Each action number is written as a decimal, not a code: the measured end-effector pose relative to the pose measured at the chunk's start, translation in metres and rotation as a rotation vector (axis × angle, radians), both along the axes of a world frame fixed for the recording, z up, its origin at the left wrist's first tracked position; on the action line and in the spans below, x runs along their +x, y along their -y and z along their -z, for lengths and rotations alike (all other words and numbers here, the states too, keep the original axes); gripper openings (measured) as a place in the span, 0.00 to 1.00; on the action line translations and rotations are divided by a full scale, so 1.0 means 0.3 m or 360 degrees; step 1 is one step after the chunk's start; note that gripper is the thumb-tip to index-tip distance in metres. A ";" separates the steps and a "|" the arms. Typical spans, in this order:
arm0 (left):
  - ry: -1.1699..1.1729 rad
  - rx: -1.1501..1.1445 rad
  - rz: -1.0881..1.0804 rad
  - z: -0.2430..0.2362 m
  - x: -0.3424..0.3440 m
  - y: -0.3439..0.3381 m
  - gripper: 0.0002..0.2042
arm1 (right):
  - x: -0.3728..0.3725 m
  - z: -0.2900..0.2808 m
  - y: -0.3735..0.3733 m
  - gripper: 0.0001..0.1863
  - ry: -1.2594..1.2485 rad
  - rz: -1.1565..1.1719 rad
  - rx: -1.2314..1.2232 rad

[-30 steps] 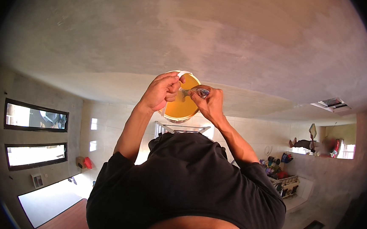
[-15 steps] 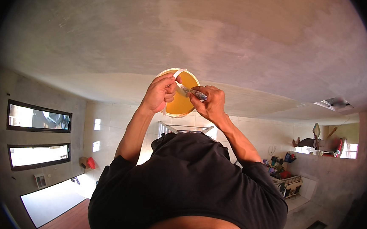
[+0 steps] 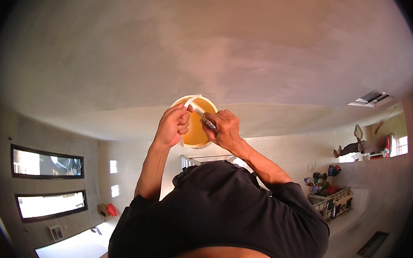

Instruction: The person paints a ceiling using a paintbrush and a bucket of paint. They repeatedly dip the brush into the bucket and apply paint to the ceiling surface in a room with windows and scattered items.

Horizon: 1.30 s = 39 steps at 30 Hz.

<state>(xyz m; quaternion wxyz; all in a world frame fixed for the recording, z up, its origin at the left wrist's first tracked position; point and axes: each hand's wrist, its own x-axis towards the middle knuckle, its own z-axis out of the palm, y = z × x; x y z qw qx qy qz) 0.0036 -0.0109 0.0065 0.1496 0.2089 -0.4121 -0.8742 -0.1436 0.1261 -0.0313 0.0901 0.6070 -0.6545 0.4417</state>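
A round orange-yellow dome with a white rim (image 3: 195,132) sits on the grey ceiling, and both my hands are raised to it. My left hand (image 3: 173,125) is closed at the dome's left edge, pinching a thin white strip (image 3: 192,99) that curls off the rim. My right hand (image 3: 226,130) grips a slim tool with a dark handle and a metal tip (image 3: 206,121), its point laid across the dome's upper face near the strip. My black-sleeved arms and torso fill the lower middle of the view.
The plastered ceiling (image 3: 212,43) spreads all around the dome. Two dark-framed windows (image 3: 47,185) are at the left, a red object (image 3: 111,210) below them. A wire rack with bottles (image 3: 328,197) and a vent opening (image 3: 372,97) are at the right.
The white strip has come further off the rim and now arcs over the dome's top. The tool tip has shifted left toward my left hand. Both hands stay at the dome.
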 end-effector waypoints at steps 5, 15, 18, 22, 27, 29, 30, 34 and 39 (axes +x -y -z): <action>-0.0046 -0.0019 0.0009 -0.022 -0.010 -0.010 0.09 | 0.046 -0.092 -0.030 0.11 0.0909 -0.0101 0.0526; 0.0006 -0.0020 0.0083 -0.022 -0.017 -0.007 0.09 | -0.017 -0.015 -0.008 0.09 0.0510 0.0033 0.0057; 0.0015 -0.0016 0.0057 -0.032 -0.015 -0.015 0.09 | -0.042 -0.002 -0.025 0.09 0.0143 0.0085 -0.0065; -0.0042 0.0003 0.0009 -0.015 -0.021 -0.016 0.09 | -0.059 -0.031 -0.100 0.10 0.0283 0.0057 0.0010; -0.0058 0.0065 -0.0114 -0.001 -0.024 -0.025 0.09 | -0.161 -0.143 -0.251 0.13 0.1061 0.0004 0.0109; -0.0029 0.0076 -0.0184 -0.009 -0.011 -0.024 0.09 | -0.226 -0.177 -0.306 0.13 0.1241 0.0108 0.0045; -0.0016 0.0086 -0.0222 -0.009 -0.006 -0.027 0.09 | -0.273 -0.183 -0.325 0.12 0.1283 0.0185 -0.0035; 0.0023 0.0016 -0.0282 -0.006 -0.035 -0.055 0.09 | -0.531 -0.128 -0.326 0.13 0.1445 0.0345 -0.0454; 0.0072 -0.0013 -0.0405 0.006 -0.014 -0.057 0.09 | -0.796 -0.048 -0.276 0.12 0.1401 0.0563 -0.0767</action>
